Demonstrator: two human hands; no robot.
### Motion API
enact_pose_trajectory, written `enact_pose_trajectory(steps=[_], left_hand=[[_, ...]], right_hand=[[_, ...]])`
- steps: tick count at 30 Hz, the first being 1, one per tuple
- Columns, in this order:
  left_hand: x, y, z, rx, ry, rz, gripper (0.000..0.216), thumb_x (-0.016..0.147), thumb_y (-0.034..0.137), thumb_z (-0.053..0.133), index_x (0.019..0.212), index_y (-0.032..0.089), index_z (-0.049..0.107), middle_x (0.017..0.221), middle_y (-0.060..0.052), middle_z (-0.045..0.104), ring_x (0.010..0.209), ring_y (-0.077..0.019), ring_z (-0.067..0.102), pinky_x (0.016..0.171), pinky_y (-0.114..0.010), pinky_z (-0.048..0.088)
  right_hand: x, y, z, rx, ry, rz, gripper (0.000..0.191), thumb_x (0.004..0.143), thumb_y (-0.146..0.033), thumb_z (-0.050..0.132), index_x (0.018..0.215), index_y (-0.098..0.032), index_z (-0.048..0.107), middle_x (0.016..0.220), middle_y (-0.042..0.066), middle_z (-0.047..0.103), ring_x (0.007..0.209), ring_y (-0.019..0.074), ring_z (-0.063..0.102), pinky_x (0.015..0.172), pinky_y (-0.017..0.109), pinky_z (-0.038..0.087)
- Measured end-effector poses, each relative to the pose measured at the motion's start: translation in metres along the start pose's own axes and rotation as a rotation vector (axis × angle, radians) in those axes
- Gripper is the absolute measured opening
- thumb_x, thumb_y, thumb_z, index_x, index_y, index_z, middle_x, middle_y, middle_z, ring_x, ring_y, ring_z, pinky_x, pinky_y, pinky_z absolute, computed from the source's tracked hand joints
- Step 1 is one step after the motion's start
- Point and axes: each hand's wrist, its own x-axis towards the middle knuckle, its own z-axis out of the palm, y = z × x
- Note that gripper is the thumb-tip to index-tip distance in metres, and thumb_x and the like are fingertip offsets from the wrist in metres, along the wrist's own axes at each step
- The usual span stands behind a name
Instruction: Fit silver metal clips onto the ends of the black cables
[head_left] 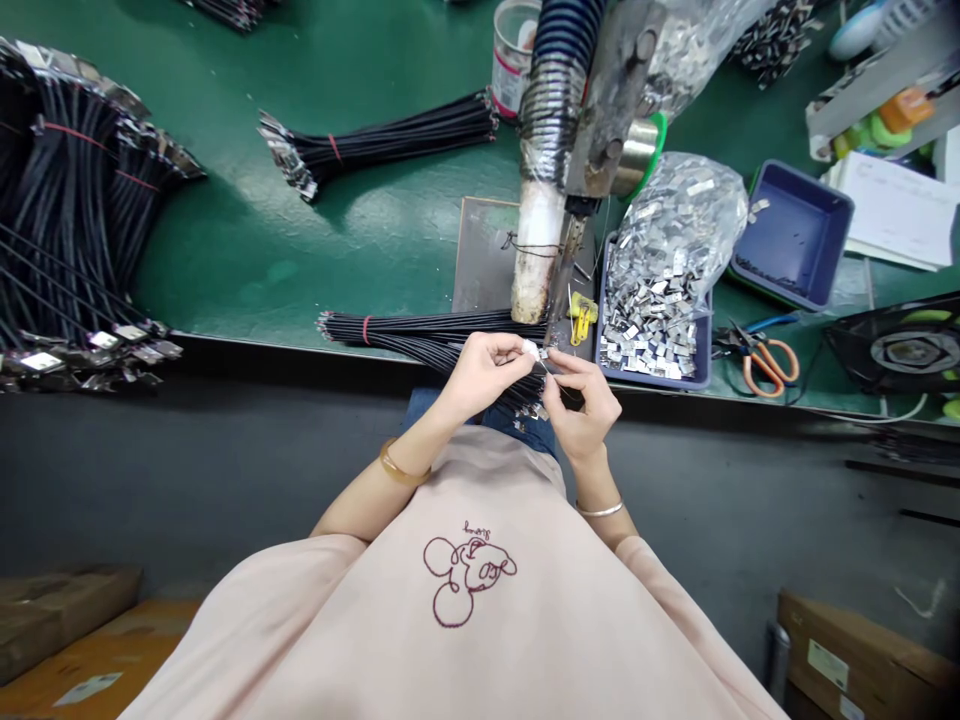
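My left hand [486, 372] is closed in a pinch at the table's front edge, below the hanging tube. Something small and white [531, 349] shows at its fingertips; what they grip is too small to make out. Close by on the right, my right hand [583, 400] pinches a small shiny metal connector [545, 354], and the fingertips of both hands almost meet. A bundle of black cables [420, 328], tied with a red band, lies behind and under my left hand. Some of its metal-tipped ends hang over my lap.
A blue tray [703, 372] of metal connector shells stands to the right, beside a yellow clip [581, 318] and orange-handled pliers [771, 368]. A ribbed tube [555, 110] and a metal arm [611, 100] hang over the work spot. Cable bundles [67, 200] crowd the left.
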Motion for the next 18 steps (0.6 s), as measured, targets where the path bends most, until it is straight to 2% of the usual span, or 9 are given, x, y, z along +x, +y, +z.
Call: enact_pose_trajectory(steps=[5, 9, 14, 18], left_hand=[[0.000, -0.002, 0.004, -0.007, 0.040, 0.007, 0.017, 0.073, 0.022, 0.066, 0.060, 0.012, 0.062, 0.056, 0.003, 0.047, 0.055, -0.0064, 0.036, 0.054, -0.021, 0.029], [0.000, -0.003, 0.007, 0.018, 0.085, 0.008, 0.012, 0.072, 0.020, 0.065, 0.063, 0.012, 0.065, 0.056, 0.004, 0.043, 0.054, -0.0058, 0.032, 0.052, -0.021, 0.024], [0.001, 0.001, 0.010, 0.012, 0.142, 0.024, 0.011, 0.071, 0.021, 0.065, 0.068, 0.011, 0.068, 0.060, 0.002, 0.049, 0.057, -0.0064, 0.038, 0.054, -0.020, 0.031], [0.001, 0.003, 0.011, 0.039, 0.161, 0.050, 0.011, 0.072, 0.022, 0.064, 0.068, 0.012, 0.066, 0.060, 0.003, 0.047, 0.056, -0.0060, 0.035, 0.053, -0.020, 0.029]], right_hand=[[-0.001, 0.003, 0.002, 0.045, 0.016, 0.049, 0.011, 0.089, -0.012, 0.063, 0.091, -0.023, 0.062, 0.121, 0.009, 0.074, 0.094, 0.0188, 0.077, 0.082, 0.037, 0.065], [0.003, 0.002, 0.003, -0.007, 0.007, 0.074, 0.009, 0.089, -0.013, 0.062, 0.090, -0.022, 0.062, 0.116, 0.008, 0.076, 0.093, 0.0185, 0.077, 0.082, 0.035, 0.065], [0.009, -0.001, 0.004, -0.020, 0.003, 0.080, 0.009, 0.090, -0.013, 0.062, 0.091, -0.022, 0.062, 0.118, 0.007, 0.075, 0.094, 0.0177, 0.076, 0.083, 0.034, 0.065], [0.012, -0.003, 0.002, -0.040, -0.012, 0.066, 0.010, 0.088, -0.012, 0.064, 0.089, -0.022, 0.063, 0.118, 0.008, 0.074, 0.099, 0.0185, 0.075, 0.086, 0.036, 0.064]])
